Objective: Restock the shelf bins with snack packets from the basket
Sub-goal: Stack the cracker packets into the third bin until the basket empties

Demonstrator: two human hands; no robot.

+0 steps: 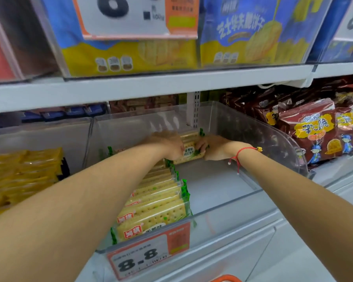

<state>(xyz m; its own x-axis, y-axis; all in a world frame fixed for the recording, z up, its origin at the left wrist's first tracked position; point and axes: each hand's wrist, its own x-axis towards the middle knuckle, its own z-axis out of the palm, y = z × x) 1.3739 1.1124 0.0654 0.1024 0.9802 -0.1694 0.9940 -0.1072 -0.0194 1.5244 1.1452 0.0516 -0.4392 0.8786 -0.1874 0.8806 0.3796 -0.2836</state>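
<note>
Both my arms reach deep into a clear plastic shelf bin (259, 127). My left hand (167, 144) and my right hand (213, 147) grip the two ends of a stack of green-edged cracker packets (190, 148) at the back of the bin. A row of the same cracker packets (157, 202) fills the bin's left side, from the front wall back to my hands. The bin's right half shows bare white floor (216, 188). An orange basket rim (228, 278) peeks in at the bottom edge.
A price tag reading 8.8 (147, 255) hangs on the bin's front. Yellow packets (22, 176) fill the bin to the left, and red snack bags (318, 131) lie on the right. The shelf above (151, 86) holds blue-and-yellow biscuit bags (251, 31).
</note>
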